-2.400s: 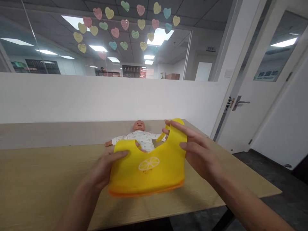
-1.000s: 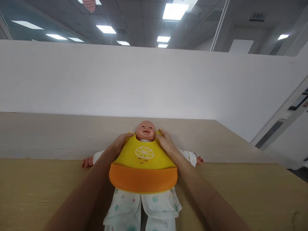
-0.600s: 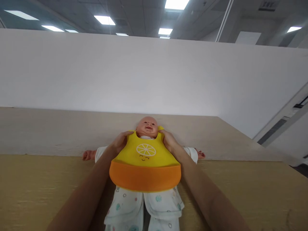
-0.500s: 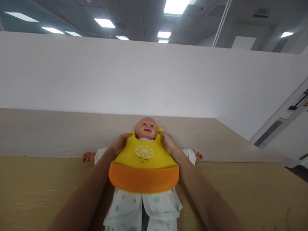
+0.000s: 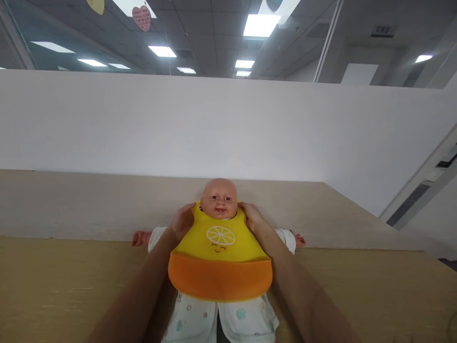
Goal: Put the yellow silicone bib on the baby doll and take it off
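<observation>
A baby doll [image 5: 219, 199] lies on its back on a wooden table [image 5: 60, 286], arms spread, wearing a white patterned sleepsuit [image 5: 191, 324]. Around its neck sits a yellow silicone bib [image 5: 219, 243] with a lemon-slice face and an orange catch pocket along the lower edge. My left hand [image 5: 183, 221] grips the bib's shoulder on the left of the neck. My right hand [image 5: 252, 216] holds the opposite shoulder. The bib's fastening behind the neck is hidden.
A white partition wall [image 5: 214, 128] rises behind the table. Above it, paper hearts [image 5: 142, 18] hang on a glass pane under the ceiling lights. The table's far edge runs behind the doll, and a door frame [image 5: 417, 200] stands at the right.
Over the earlier frames, the bib has gone from being held up in the air over the table to lying on the doll's chest, around its neck. In the latest moments, the view has shifted slightly.
</observation>
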Demonstrator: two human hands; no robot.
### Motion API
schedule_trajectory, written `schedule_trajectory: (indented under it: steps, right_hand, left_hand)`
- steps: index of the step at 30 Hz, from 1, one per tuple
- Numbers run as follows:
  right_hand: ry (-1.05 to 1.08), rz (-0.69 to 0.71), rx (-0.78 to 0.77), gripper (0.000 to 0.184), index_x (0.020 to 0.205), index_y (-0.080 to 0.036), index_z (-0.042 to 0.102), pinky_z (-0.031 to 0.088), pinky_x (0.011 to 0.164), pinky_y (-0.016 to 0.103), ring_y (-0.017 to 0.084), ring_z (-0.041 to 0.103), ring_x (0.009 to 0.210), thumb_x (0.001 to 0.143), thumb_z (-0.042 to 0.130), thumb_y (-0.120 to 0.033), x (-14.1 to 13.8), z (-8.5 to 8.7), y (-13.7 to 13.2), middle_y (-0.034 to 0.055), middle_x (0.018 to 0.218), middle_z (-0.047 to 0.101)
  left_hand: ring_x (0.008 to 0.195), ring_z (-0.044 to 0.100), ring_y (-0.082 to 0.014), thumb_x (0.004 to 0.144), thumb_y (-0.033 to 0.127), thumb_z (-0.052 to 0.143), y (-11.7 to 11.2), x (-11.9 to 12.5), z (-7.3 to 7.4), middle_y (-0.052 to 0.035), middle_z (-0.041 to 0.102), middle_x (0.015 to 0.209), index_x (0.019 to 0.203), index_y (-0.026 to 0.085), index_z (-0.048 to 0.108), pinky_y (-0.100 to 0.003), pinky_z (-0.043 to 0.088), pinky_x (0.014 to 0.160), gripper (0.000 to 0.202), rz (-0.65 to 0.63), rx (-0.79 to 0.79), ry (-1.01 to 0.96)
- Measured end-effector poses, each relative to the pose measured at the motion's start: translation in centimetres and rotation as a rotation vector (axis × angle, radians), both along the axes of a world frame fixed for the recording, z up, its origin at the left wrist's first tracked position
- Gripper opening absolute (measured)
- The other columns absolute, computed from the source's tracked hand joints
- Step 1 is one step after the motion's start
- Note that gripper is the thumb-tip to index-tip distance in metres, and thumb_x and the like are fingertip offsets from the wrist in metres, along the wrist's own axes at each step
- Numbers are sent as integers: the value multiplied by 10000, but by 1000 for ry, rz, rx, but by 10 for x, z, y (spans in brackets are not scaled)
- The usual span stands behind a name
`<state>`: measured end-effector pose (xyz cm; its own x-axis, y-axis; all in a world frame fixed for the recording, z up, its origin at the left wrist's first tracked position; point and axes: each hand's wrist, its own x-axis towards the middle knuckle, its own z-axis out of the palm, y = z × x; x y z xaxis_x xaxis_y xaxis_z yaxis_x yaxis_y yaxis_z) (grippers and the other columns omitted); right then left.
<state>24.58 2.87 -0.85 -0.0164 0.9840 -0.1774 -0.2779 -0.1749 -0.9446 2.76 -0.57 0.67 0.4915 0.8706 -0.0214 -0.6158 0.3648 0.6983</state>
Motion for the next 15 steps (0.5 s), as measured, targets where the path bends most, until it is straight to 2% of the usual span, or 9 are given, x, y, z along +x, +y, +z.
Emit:
schedule_trajectory:
  steps: [7, 11, 15]
  right_hand:
    - [118, 68, -231, 165, 769, -159, 643, 491, 594, 291, 186, 612, 587, 663, 522, -193, -3, 3, 1, 21, 546, 642]
    - [87, 61, -143, 175, 781, -158, 655, 496, 605, 306, 201, 618, 609, 676, 531, -222, -5, 2, 2, 41, 569, 657]
    - [61, 118, -64, 215, 820, -157, 666, 504, 640, 327, 220, 633, 656, 691, 510, -232, -7, 4, 0, 48, 607, 677]
  left_hand:
    - [908, 654, -254, 773, 272, 533, 0, 0, 0, -87, 717, 896, 1029, 122, 648, -359, 472, 856, 318, -31, -14, 17]
    - [913, 653, -266, 770, 293, 538, 2, 0, -2, -96, 714, 921, 1043, 120, 650, -371, 477, 850, 343, -52, -16, 32]
    - [914, 652, -276, 766, 312, 551, 2, 0, -1, -106, 716, 915, 1034, 107, 657, -375, 484, 837, 353, -92, -29, 58]
